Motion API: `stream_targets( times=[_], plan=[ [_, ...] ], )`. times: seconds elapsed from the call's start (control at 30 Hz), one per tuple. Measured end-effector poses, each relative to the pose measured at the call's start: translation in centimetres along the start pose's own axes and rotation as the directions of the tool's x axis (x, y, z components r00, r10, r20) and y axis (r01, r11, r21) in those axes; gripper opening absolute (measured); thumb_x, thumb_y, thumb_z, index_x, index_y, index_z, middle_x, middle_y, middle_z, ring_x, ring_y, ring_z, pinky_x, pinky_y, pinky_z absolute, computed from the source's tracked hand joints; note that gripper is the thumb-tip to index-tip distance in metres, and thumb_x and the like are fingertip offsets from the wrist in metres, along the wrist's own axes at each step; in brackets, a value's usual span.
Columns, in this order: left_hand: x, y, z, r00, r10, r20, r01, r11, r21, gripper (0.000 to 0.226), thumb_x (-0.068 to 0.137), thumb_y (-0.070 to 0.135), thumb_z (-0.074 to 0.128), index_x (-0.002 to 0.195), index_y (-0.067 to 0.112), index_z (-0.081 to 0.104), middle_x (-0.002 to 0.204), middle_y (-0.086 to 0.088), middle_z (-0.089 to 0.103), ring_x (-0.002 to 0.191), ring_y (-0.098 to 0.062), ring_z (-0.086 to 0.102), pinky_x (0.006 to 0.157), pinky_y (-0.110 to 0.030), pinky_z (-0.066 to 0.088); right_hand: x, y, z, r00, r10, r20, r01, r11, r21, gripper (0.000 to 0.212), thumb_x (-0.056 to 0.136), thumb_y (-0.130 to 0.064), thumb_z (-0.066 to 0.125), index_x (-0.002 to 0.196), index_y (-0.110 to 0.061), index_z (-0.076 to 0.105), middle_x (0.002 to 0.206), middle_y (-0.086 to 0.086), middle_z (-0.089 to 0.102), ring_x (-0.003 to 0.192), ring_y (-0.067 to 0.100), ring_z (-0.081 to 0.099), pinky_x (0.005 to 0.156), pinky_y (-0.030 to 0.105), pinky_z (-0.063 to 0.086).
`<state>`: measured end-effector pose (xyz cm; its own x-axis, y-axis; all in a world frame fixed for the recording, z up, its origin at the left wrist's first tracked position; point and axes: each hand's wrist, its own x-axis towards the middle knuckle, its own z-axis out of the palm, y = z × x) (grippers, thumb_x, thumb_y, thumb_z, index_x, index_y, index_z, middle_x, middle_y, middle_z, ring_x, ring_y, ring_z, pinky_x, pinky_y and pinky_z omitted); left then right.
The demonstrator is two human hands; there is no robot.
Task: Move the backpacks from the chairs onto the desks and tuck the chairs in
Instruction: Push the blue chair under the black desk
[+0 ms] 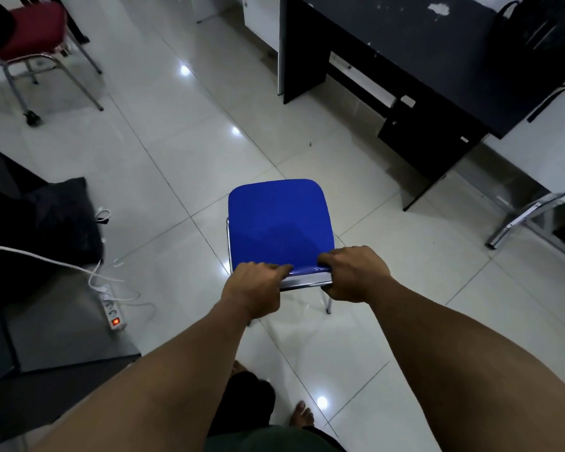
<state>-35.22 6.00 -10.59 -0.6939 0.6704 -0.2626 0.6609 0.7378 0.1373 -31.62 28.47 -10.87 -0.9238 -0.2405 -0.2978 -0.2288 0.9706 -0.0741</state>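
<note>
While both hands grip — seemingly — chair

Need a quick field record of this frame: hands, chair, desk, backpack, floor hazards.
left hand: grips the blue chair at its backrest top
right hand: grips the same backrest top
chair seat: bare, no bag on it
chair position: out on the tiles, short of the black desk
backpack: on the desk
floor hazards: power strip with white cable, left of chair

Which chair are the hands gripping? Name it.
The blue chair in the middle of the floor: left hand and right hand grip its backrest top. The red chair at far left stands untouched.
</note>
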Motion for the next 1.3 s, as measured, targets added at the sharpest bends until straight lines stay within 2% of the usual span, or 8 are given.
stream_targets(
  times=[0.13,0.37,0.53,0.73,1.1,1.3],
  plan=[
    [1.0,-0.4,-0.2,1.0,0.022,0.008,-0.022,1.0,-0.012,0.055,0.09,0.027,0.054,0.144,0.026,0.044,0.114,0.001,0.07,0.09,-0.025,0.066,0.082,-0.037,0.055,0.7,0.2,-0.6,0.998,0.058,0.021,-0.058,0.998,0.004,0.031,0.083,-0.052,0.055,0.11,-0.036,0.055,0.099,-0.01,0.066,0.08,0.019,0.062,0.064,0.028,0.038],
    [2.3,-3.5,-1.7,0.997,0.063,0.054,-0.063,0.998,-0.004,0.057,0.092,0.027,0.055,0.147,0.029,0.039,0.117,0.002,0.067,0.096,-0.024,0.064,0.086,-0.036,0.054,2.7,-1.2,-2.2,0.991,0.133,0.012,-0.134,0.99,0.044,0.031,0.083,-0.05,0.057,0.11,-0.036,0.058,0.1,-0.011,0.066,0.079,0.017,0.058,0.066,0.028,0.037],
    [2.5,-6.5,-1.8,0.995,0.078,0.06,-0.079,0.997,0.022,0.056,0.093,0.029,0.055,0.147,0.031,0.038,0.123,0.002,0.065,0.102,-0.024,0.064,0.089,-0.036,0.053,4.4,-2.8,-2.2,0.994,0.107,-0.008,-0.107,0.993,0.057,0.029,0.085,-0.051,0.056,0.107,-0.034,0.061,0.095,-0.009,0.068,0.075,0.017,0.058,0.063,0.026,0.034],
    [3.6,-7.0,-1.6,0.995,0.094,0.035,-0.095,0.995,0.009,0.056,0.094,0.03,0.054,0.148,0.029,0.037,0.128,0.002,0.063,0.105,-0.026,0.064,0.089,-0.038,0.054,5.6,-2.0,-2.4,0.995,0.095,0.001,-0.095,0.994,0.046,0.031,0.084,-0.051,0.054,0.108,-0.033,0.061,0.098,-0.008,0.067,0.082,0.02,0.063,0.064,0.027,0.033],
    [8.6,-8.1,-3.4,0.998,0.051,0.024,-0.051,0.999,-0.012,0.056,0.091,0.03,0.054,0.146,0.029,0.041,0.121,0.003,0.067,0.094,-0.026,0.067,0.082,-0.038,0.057,10.0,2.3,-3.8,0.997,0.077,0.002,-0.077,0.996,0.047,0.033,0.082,-0.054,0.053,0.108,-0.035,0.061,0.097,-0.011,0.067,0.08,0.019,0.063,0.064,0.027,0.036],
    [11.9,-9.0,-4.2,0.999,0.051,-0.006,-0.051,0.999,-0.001,0.055,0.094,0.029,0.053,0.147,0.029,0.039,0.121,0.002,0.067,0.096,-0.024,0.066,0.083,-0.036,0.056,12.8,4.7,-4.8,0.998,0.061,0.0,-0.061,0.997,0.049,0.033,0.083,-0.054,0.052,0.108,-0.034,0.062,0.095,-0.009,0.067,0.078,0.018,0.062,0.063,0.026,0.039]
  ],
)
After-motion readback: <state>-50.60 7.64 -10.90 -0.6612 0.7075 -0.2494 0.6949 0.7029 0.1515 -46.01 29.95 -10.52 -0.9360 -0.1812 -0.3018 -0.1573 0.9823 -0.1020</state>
